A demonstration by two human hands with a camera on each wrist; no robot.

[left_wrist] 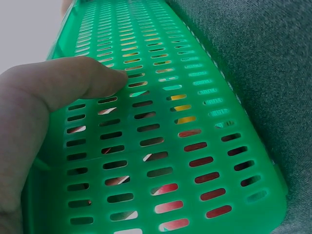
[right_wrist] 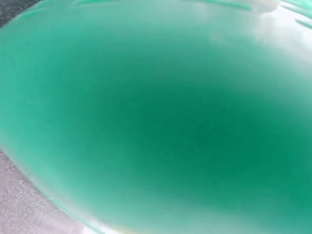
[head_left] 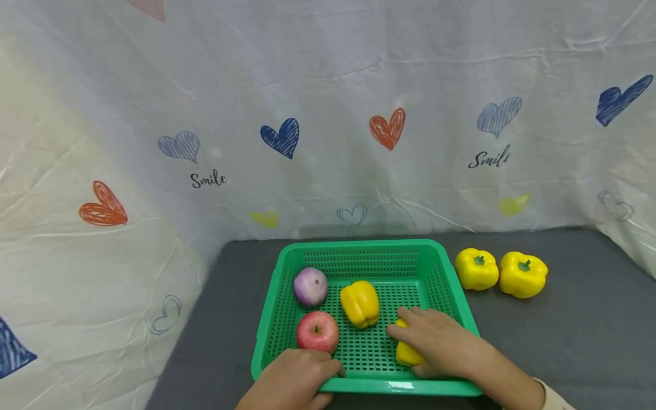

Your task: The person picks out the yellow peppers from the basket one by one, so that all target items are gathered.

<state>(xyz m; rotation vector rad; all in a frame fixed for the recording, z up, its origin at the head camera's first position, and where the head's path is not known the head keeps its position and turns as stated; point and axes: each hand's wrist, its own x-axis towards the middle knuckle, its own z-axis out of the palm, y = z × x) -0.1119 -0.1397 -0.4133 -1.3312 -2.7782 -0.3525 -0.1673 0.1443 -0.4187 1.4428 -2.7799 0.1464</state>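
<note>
My left hand (head_left: pixel 302 376) grips the near rim of a green plastic basket (head_left: pixel 379 385). In the left wrist view its thumb (left_wrist: pixel 92 78) presses the slotted outer wall. Inside the basket at the near right, my right hand (head_left: pixel 446 344) holds a yellow bell pepper (head_left: pixel 408 354), partly hidden under the fingers. Another yellow bell pepper (head_left: pixel 360 304) lies near the basket's middle. At the left inside, a purple onion (head_left: pixel 311 286) sits behind a red apple (head_left: pixel 318 332), close beyond the left hand. Blurred green plastic (right_wrist: pixel 156 117) fills most of the right wrist view.
Two more yellow bell peppers (head_left: pixel 476 269) stand side by side just right of the basket, on a dark grey tabletop (head_left: pixel 579 319). Behind and to the left hangs a white curtain (head_left: pixel 328 188) printed with hearts.
</note>
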